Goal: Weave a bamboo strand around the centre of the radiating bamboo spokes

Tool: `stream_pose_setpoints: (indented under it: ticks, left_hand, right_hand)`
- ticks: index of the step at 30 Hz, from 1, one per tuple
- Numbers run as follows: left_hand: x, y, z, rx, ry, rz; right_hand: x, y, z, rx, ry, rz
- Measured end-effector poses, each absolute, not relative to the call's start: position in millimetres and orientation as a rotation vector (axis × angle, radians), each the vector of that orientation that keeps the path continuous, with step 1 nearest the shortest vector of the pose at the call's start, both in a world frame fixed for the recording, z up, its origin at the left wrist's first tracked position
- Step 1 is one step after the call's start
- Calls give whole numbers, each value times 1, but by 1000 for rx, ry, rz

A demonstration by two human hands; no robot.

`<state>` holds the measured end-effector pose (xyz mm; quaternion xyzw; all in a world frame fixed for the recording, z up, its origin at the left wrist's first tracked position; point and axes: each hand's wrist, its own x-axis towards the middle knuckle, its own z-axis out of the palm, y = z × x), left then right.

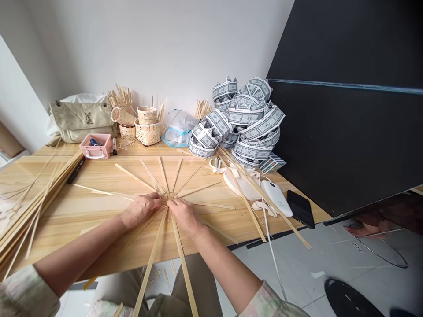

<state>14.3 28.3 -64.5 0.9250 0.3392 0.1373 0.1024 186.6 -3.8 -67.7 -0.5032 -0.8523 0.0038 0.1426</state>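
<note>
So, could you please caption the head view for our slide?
Left hand and right hand touch the centre of splayed strips at a wooden table.

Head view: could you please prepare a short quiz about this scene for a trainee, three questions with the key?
1. True or false: the left hand and the right hand are both near where the spread strips meet.
2. Which lies beside the phone? A) pen; B) white device; C) basket.
3. Complete: the pink box stands in front of the ____.

Key: 1. True. 2. B. 3. Bag.
</note>
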Motion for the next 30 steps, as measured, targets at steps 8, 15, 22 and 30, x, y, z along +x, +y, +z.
stream_pose_setpoints:
  ticks: [8,15,22,30]
  left_hand:
    - [16,30,-63,2757,1022,394]
    - [23,27,-59,2769,1182,272]
    - [30,19,-56,2742,1288,239]
    - [28,19,-66,2790,1237,371]
  right_hand:
    - [181,-5,-61,-1497,-2398,126]
    - [197,12,-63,-1441,-2292,346]
    - [211,16,-60,-1321,-2323,475]
    - [200,9,-54,-1337,-2530,158]
